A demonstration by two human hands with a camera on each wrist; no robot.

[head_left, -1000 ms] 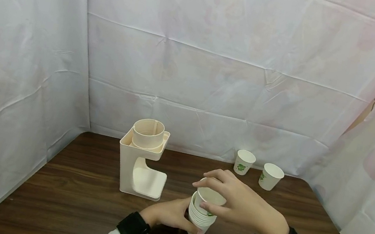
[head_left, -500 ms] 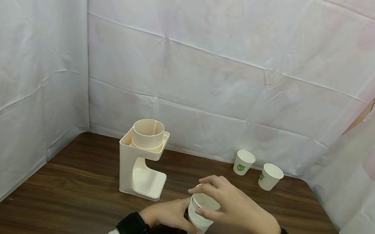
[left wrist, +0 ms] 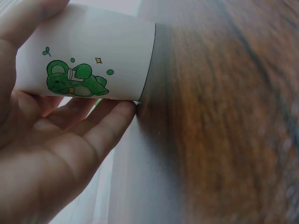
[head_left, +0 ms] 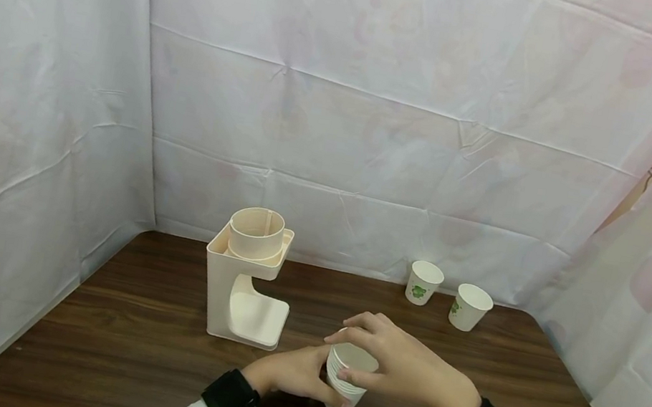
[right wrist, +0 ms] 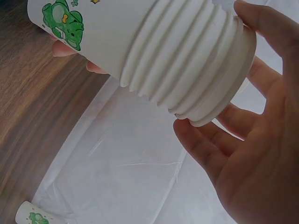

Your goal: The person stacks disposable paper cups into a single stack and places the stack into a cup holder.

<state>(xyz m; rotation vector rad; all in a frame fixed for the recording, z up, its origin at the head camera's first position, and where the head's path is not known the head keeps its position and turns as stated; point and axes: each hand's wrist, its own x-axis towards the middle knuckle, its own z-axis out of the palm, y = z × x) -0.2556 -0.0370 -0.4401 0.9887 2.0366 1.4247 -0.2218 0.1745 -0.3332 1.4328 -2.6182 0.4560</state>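
Lower than a second ago, the right hand (head_left: 399,363) has its grip clamped on the rim of the stack (right wrist: 173,56), roughly upright on the worktop (head_left: 112,340) between both palms, the left hand (head_left: 299,372) curled round it nearer the base.

A stack of white paper cups (right wrist: 182,58) is standing mouth-up between your hands — rims layering in close ridges, a green cartoon print (left wrist: 79,83) showing below. Your left hand (head_left: 299,371) is gripping the lower wall; your right hand (head_left: 393,359) is holding the top rim.
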